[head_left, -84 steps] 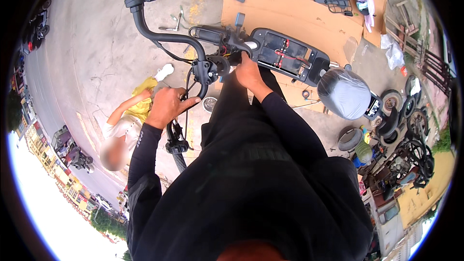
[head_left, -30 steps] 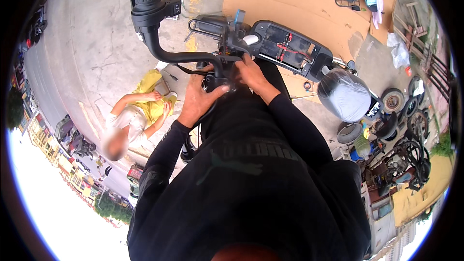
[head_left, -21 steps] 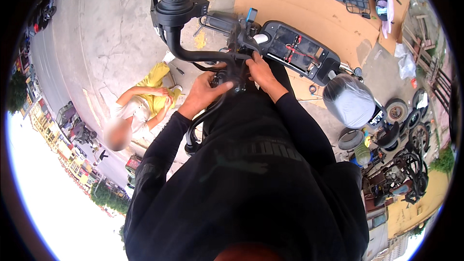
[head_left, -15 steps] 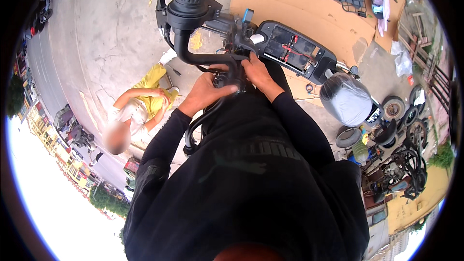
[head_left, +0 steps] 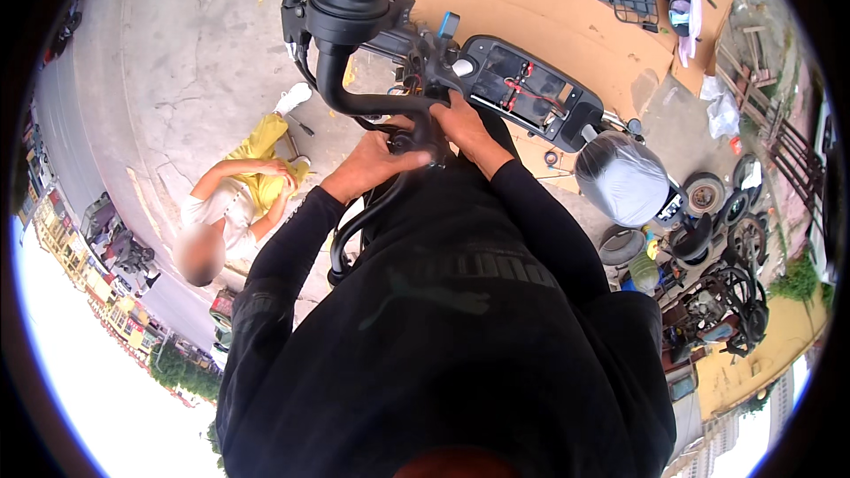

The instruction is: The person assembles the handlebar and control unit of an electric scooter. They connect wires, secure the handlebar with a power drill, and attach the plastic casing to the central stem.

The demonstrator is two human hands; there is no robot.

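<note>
Hands curled, left hand (head_left: 361,165) around handlebar clamp (head_left: 428,134), right hand (head_left: 471,136) beside it, its grip unclear.

Black shirt (head_left: 443,363) bears faint grey-green print (head_left: 434,299) across the front; dark sleeves (head_left: 551,223), long and close-fitting; trousers (head_left: 421,201) black

Diffuse, bright daylight casts only faint shadows on the concrete ground (head_left: 204,26). The sky (head_left: 102,389) burns out to white at lower left; the black shirt (head_left: 443,345) shows little detail. Fisheye distortion bends the buildings (head_left: 97,292) near the blue-fringed rim.
</note>
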